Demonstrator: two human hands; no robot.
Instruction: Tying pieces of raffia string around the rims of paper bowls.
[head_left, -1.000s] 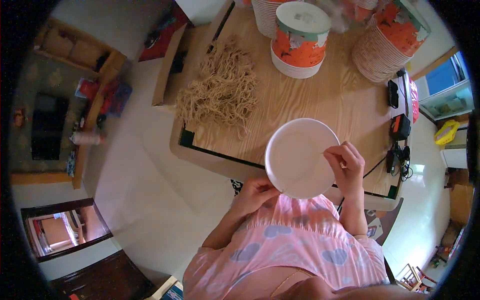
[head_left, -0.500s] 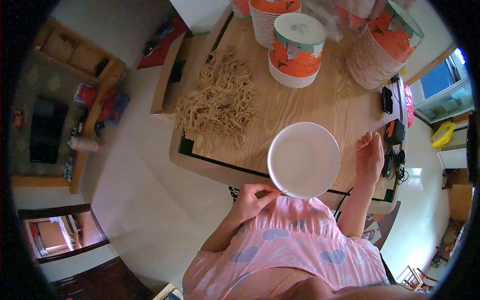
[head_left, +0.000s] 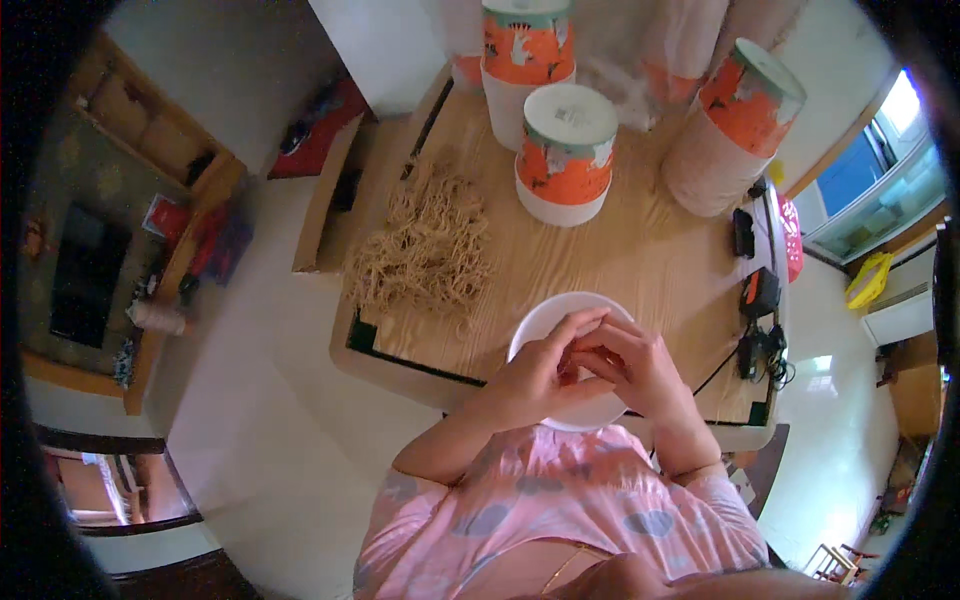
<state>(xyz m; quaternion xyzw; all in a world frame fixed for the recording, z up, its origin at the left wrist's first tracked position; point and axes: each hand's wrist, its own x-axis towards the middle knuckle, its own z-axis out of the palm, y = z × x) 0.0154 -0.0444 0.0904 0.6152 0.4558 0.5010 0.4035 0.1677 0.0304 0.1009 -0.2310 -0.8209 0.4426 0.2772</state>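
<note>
Beneath both hands lies a white paper bowl [head_left: 545, 318] at the near edge of the wooden table [head_left: 650, 260]. Left hand [head_left: 535, 375] and right hand [head_left: 635, 365] meet above the bowl's middle, fingers curled and fingertips touching; whether they pinch anything, I cannot tell. Beyond the left hand sits a heap of dry noodles [head_left: 430, 250]. Farther ahead stand stacks of orange-and-white paper bowls [head_left: 565, 150].
</note>
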